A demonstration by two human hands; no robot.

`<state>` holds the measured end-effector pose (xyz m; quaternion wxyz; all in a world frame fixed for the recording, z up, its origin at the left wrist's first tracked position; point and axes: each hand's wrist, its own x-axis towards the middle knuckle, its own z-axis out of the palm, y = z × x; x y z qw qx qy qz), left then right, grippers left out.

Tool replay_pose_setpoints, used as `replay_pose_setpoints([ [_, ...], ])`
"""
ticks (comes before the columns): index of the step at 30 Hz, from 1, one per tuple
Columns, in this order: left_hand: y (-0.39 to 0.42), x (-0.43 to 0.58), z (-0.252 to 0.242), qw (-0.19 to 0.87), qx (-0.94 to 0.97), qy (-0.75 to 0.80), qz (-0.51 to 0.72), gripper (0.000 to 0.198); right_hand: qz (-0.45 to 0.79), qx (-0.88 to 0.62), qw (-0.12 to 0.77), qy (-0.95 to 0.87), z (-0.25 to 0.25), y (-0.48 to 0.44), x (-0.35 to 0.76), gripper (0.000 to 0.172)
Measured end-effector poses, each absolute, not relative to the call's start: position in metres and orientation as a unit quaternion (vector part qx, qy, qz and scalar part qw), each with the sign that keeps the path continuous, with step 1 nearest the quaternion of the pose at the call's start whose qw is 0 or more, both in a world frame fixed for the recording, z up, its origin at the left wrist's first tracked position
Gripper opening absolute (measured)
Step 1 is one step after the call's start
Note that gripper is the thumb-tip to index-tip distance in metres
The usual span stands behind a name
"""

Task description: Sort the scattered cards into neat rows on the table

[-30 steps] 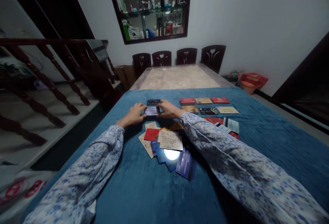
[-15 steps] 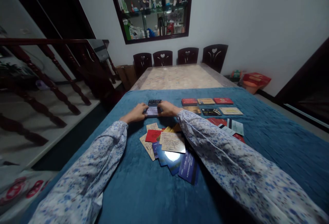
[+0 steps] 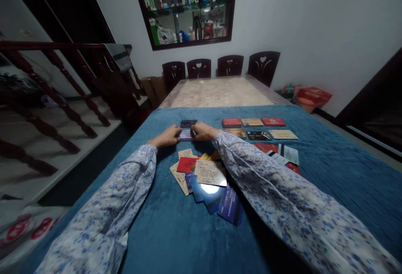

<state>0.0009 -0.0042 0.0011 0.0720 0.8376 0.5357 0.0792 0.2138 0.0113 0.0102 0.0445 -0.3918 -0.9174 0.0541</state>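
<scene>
- Head view, and both hands were on it: the left hand [image 3: 166, 136] had its fingertips at one end of the lilac cards [image 3: 186, 135], the right hand [image 3: 204, 131] its bent fingers at the other!
- So the lilac cards sat between the two hands, gripped end to end; how firmly, I couldn't tell.
- Uneven pressure from either hand might well have skewed them or slid one loose.
- Tight quarters just beyond the hands: black cards [image 3: 189, 122] lay there, and a forward push could have knocked them askew.
- Right of the right hand, gold cards [image 3: 237, 133]; an outward sweep risked clipping those.
- Nearer than both hands, the loose cards [image 3: 211, 174] overlapped beside the right sleeve [image 3: 266, 182]; a low forearm could have dragged them across the blue cloth [image 3: 157, 232].
</scene>
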Motion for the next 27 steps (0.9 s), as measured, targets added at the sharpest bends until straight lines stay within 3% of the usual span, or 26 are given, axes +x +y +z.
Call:
replay_pose_setpoints([
  [4,-0.0025,0.0014,0.0013,0.071,0.832,0.546,0.065,0.033,0.058,-0.386,0.035,-0.920,0.0100,0.0137,0.2127,0.031],
  [12,0.0019,-0.0007,0.0033,0.118,0.809,0.572,0.066,0.056,0.054,-0.389,0.034,-0.919,0.0090,0.0131,0.2094,0.029],
  [27,-0.0053,-0.0056,-0.0049,0.086,0.830,0.543,0.099,0.057,0.034,-0.390,0.032,-0.920,0.0087,0.0070,0.2102,0.026],
])
